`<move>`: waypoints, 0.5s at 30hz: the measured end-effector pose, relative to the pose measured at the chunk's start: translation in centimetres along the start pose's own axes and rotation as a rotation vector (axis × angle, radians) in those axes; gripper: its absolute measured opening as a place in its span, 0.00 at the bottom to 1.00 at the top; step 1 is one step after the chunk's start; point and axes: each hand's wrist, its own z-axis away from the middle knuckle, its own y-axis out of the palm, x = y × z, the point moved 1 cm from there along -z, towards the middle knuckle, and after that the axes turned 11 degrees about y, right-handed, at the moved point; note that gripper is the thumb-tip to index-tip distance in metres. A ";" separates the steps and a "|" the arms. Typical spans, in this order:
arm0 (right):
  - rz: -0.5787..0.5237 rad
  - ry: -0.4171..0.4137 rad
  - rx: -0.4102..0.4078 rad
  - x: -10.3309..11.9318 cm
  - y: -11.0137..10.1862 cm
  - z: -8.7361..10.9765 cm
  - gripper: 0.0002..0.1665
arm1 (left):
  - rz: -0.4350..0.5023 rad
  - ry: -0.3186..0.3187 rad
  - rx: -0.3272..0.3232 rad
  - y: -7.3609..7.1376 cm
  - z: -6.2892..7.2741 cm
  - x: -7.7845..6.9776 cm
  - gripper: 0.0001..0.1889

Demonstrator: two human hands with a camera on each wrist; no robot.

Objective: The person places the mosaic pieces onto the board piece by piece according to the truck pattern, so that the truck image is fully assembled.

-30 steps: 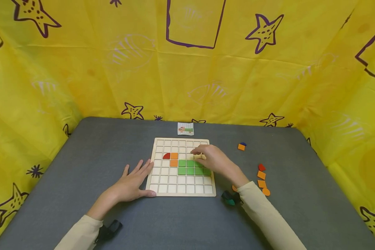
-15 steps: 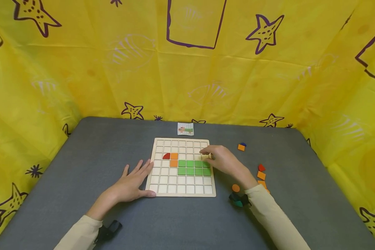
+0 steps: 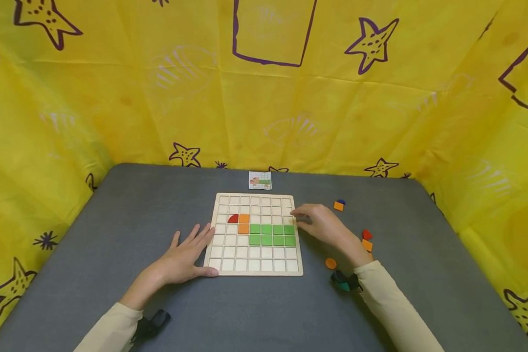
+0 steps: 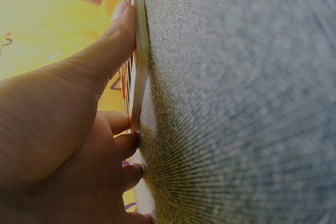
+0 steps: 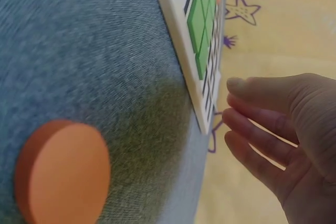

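A pale wooden grid board (image 3: 266, 265) lies on the dark grey table. My left hand (image 3: 180, 259) rests along its left edge with spread fingers, the thumb at the near left corner; the left wrist view shows the thumb (image 4: 113, 38) against the board's side. Set in the grid are a red quarter-round tile (image 3: 233, 219), two orange square tiles (image 3: 244, 229) and a two-row block of green square tiles (image 3: 267, 234). My right hand (image 3: 323, 225) hovers by the right edge, fingers loosely bent with nothing between them. An orange disc (image 5: 68, 174) lies below it on the table.
Behind the board lies a small printed card (image 3: 260, 180). To the right are loose tiles: an orange square (image 3: 339, 207) beside a blue piece (image 3: 341, 201), then a red piece (image 3: 367, 235) and more orange ones, partly hidden by my right forearm. A yellow patterned cloth (image 3: 264, 98) surrounds the table.
My right hand has drawn rightward from over the green tiles to just off the board's right edge, uncovering the whole green block and the orange disc. My left hand stays put.
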 end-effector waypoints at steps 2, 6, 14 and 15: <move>0.006 0.001 0.003 -0.3 0.0 0.1 0.17 | 0.002 0.004 -0.001 0.0 0.0 -0.1 0.56; 0.017 0.007 0.014 -0.9 -0.1 0.5 0.17 | 0.006 0.012 -0.006 -0.1 0.0 -0.2 0.56; -0.015 0.046 0.031 -2.3 -0.8 1.5 0.18 | 0.006 0.010 -0.004 0.0 0.0 0.0 0.56; -0.015 0.048 0.032 -2.4 -0.8 1.6 0.18 | 0.005 0.009 -0.003 0.0 0.0 0.0 0.56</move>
